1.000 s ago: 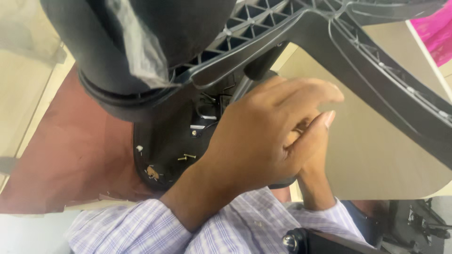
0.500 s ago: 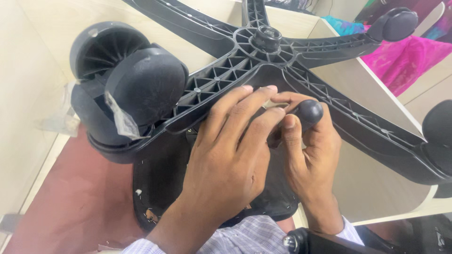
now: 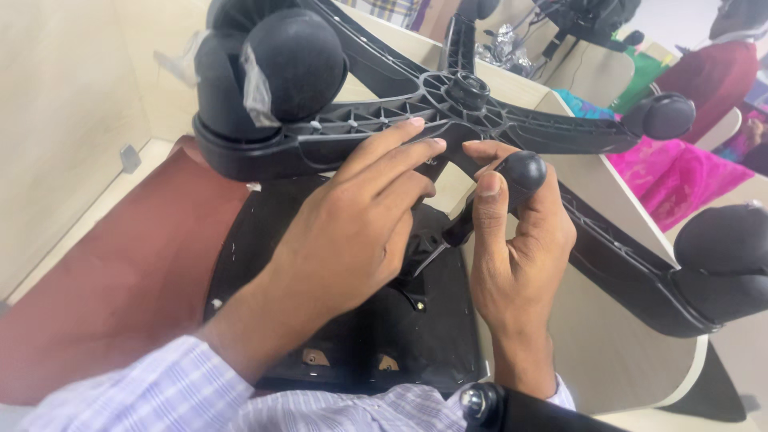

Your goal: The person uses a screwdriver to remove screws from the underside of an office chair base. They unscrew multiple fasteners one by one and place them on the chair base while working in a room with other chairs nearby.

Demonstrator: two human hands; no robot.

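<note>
Right hand point(image 3: 520, 264) was closed around the black round knob point(image 3: 522, 170) of a lever, thumb up its side. Left hand point(image 3: 352, 224) lay open, fingers spread, tips touching the black five-arm chair base point(image 3: 448, 104) near the hub; it gripped nothing. Base sat upturned over the black seat underside point(image 3: 264, 232). Clear plastic wrap scrap point(image 3: 254, 76) clung to the near caster point(image 3: 300, 60). Pink bag point(image 3: 680, 180) lay beyond the beige desk point(image 3: 616, 336), at right.

lever knob point(image 3: 522, 170) — black, round, on slanted stem | star base point(image 3: 464, 100) — black, ribbed, underside up, castors attached
</note>
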